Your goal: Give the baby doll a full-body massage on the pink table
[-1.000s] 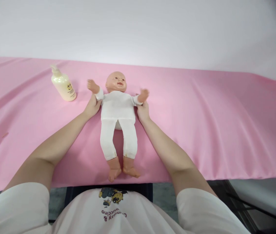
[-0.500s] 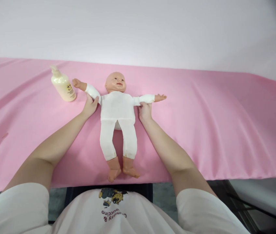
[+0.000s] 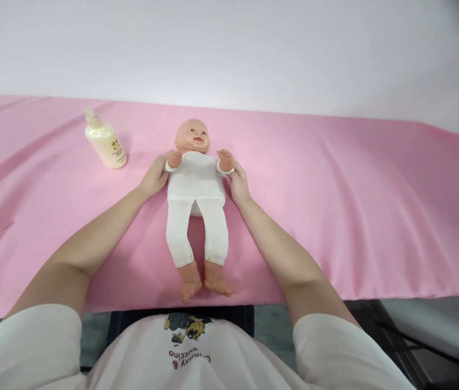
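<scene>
A baby doll (image 3: 196, 176) with a white cloth body lies face up, its feet toward me. My left hand (image 3: 157, 174) is closed around the doll's arm on the left side of the picture. On the other side, my right hand (image 3: 239, 183) grips its other arm. Both doll arms are bent upward, so the small plastic hands stand over the sides of the chest. Most of my fingertips are hidden behind the doll's arms.
A pale yellow pump bottle (image 3: 106, 143) stands to the left of the doll. Pink cloth (image 3: 335, 216) covers the table, its front edge close to my body. Behind the table rises a white wall (image 3: 229, 54).
The doll's arms were stretched out sideways; now they are folded up and inward beside the chest. My hands have moved slightly up along with them. The bottle stays put.
</scene>
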The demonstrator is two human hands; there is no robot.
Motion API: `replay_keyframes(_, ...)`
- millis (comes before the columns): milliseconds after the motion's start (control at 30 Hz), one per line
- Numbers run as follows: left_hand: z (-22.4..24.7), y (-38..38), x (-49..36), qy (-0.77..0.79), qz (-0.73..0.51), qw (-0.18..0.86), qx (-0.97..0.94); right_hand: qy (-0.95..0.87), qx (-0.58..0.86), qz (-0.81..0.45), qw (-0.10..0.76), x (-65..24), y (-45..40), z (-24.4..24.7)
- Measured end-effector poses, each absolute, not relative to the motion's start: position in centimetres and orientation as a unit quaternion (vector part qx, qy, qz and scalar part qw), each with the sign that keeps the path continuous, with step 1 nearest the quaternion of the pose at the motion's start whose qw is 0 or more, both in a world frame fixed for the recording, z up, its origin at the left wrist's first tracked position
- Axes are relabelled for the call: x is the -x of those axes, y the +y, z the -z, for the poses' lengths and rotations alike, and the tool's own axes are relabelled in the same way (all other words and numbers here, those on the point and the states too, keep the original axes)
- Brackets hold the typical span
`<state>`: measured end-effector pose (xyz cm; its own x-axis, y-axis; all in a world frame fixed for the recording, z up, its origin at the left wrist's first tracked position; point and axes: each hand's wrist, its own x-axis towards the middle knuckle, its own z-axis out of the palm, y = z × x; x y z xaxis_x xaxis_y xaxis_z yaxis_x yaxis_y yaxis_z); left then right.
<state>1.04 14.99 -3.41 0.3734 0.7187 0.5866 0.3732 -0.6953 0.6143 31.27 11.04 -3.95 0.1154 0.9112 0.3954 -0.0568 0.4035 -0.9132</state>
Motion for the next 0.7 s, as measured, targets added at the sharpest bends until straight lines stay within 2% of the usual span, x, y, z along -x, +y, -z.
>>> replay_keyframes(267, 3.9, 15.8, -0.2, 0.429, -0.446, 0.237, -0.749, -0.545, 0.437, -0.317, 0.641, -31.2, 10.4, 3.7)
replay_keyframes(500, 4.9, 16.2, 0.0, 0.439, -0.432, 0.252, -0.747, -0.619, 0.488, -0.24, 0.567, -32.0, 11.3, 5.0)
replay_keyframes(700, 4.7, 16.0, -0.5, 0.388, -0.445, 0.24, -0.771, -0.653, 0.493, -0.255, 0.516, -32.3, 11.9, 6.2)
